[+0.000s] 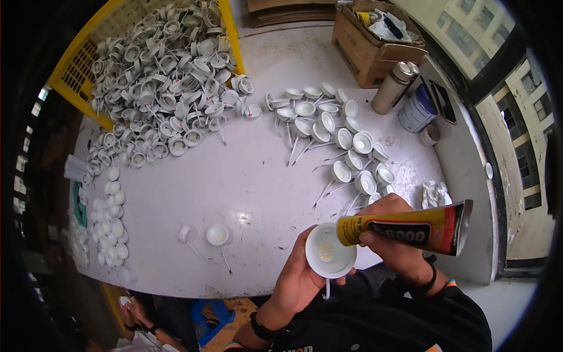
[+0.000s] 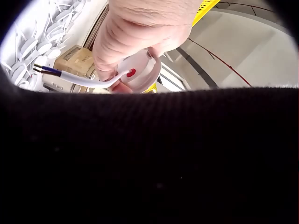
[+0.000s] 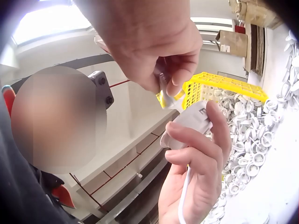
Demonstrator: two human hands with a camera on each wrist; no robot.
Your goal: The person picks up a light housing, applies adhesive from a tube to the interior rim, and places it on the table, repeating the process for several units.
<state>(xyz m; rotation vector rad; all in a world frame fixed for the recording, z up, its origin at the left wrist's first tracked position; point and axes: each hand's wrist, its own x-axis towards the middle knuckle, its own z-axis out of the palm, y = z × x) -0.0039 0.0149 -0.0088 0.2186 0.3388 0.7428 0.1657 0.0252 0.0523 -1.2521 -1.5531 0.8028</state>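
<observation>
My left hand grips a round white LED downlight, its open face up and small yellow LED dots showing inside. From its back a white cable with bare wire ends hangs out, seen in the left wrist view. With my right hand I hold a yellow, black and red glue tube. The tube's yellow nozzle end overlaps the downlight's right rim in the head view. In the right wrist view, the downlight lies between left thumb and fingers, just below the tube tip.
Several downlights stand at the right, beside a bottle, a blue-lidded tub and a cardboard box. A yellow crate spills white housings at the left. White domes and another downlight lie nearer.
</observation>
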